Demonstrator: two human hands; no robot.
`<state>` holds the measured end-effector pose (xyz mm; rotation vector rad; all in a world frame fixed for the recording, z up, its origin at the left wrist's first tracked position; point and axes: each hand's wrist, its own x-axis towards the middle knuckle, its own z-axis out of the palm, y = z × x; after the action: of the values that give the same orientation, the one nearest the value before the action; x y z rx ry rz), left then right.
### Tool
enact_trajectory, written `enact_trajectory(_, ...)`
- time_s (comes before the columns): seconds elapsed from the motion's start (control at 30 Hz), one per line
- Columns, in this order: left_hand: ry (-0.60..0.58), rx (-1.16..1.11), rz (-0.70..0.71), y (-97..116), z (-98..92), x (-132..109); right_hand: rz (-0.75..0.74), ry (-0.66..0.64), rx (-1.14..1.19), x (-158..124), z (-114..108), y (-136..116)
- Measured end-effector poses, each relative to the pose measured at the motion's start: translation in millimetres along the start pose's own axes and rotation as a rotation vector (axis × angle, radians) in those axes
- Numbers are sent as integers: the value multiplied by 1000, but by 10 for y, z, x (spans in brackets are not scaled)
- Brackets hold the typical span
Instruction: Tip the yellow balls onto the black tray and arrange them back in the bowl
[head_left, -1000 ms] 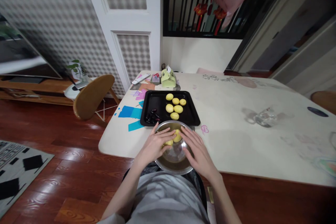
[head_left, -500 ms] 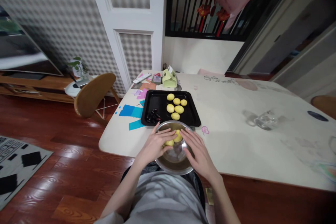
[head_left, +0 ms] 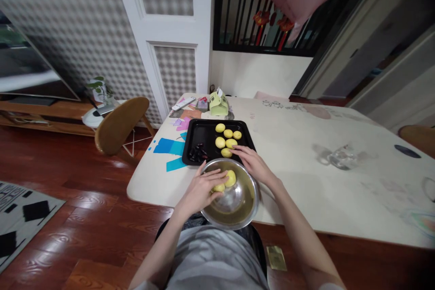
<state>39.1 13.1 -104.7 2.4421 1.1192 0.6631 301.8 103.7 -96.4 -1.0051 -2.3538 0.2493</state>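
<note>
A steel bowl (head_left: 243, 208) sits at the table's near edge with yellow dough (head_left: 230, 177) inside. My left hand (head_left: 204, 186) reaches into the bowl, its fingers curled on a yellow lump (head_left: 219, 187). My right hand (head_left: 249, 163) is stretched beyond the bowl's far rim, fingers reaching to the near right part of the black baking tray (head_left: 204, 133), close to the yellow balls (head_left: 227, 138). Several such balls lie on the tray, with a dark pile (head_left: 198, 153) at its near left.
The pale table (head_left: 306, 176) also carries a glass jug (head_left: 340, 157), a green box (head_left: 218, 103), a remote (head_left: 182, 103) and blue and pink paper pieces (head_left: 168, 146). A wooden chair (head_left: 118, 124) stands at the left. Dark wood floor lies below.
My right hand left the bowl and moved forward to the tray's near right edge. My left hand stayed in the bowl on the dough.
</note>
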Motion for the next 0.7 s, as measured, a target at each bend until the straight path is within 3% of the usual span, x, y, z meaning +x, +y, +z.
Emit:
enact_trajectory(0.27,-14,22,-14,53,-54,-2,-93,-199,-40,360,181,256)
enact_trajectory(0.7,-34,24,-13,19,-30,-2,7,-99,12,139,121,214)
